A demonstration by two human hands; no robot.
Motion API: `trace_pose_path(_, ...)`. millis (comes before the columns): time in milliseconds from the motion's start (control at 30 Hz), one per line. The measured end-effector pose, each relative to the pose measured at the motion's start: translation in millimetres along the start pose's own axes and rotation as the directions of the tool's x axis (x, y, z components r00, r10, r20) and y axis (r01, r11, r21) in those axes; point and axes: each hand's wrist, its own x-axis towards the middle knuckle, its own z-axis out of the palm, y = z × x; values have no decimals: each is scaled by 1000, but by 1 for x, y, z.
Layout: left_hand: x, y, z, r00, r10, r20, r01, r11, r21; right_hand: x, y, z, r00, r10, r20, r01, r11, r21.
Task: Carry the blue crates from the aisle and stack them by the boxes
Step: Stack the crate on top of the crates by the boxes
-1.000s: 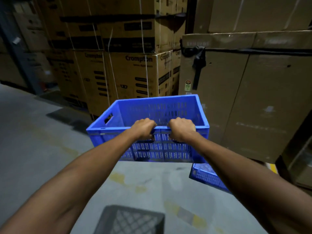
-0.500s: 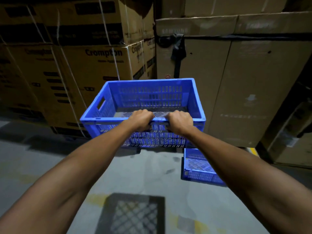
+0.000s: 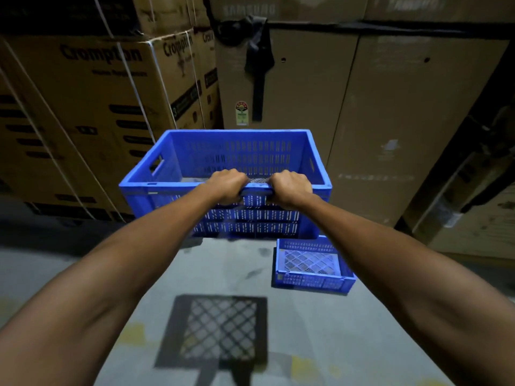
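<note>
A large blue slotted crate (image 3: 239, 154) hangs in the air in front of me, empty inside. My left hand (image 3: 227, 185) and my right hand (image 3: 291, 186) both grip its near rim, side by side, fingers curled over the edge. Below and to the right, a second, lower blue crate (image 3: 312, 282) sits on the concrete floor close to the tall cardboard boxes (image 3: 390, 112). The carried crate is held above the floor, just left of and beyond the floor crate.
Stacked strapped cartons marked Crompton (image 3: 92, 107) fill the left side. Tall brown boxes with a black strap stand straight ahead and to the right. The carried crate's lattice shadow (image 3: 217, 330) falls on the grey floor, beside faded yellow floor marks.
I have walked closer to the boxes; they loom larger and the view has swung right. The floor crate now shows more fully. Both hands keep the same grip on the carried crate.
</note>
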Motion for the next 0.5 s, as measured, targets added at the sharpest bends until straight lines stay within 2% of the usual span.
trace_pose_path(300, 107, 66, 74, 988, -152, 5, 152, 988, 39, 51, 124, 83, 996, -82, 40, 82, 997, 13)
trace_pose_path(500, 173, 51, 195, 986, -169, 8, 168, 984, 60, 100, 152, 209, 992, -107, 66, 105, 994, 30)
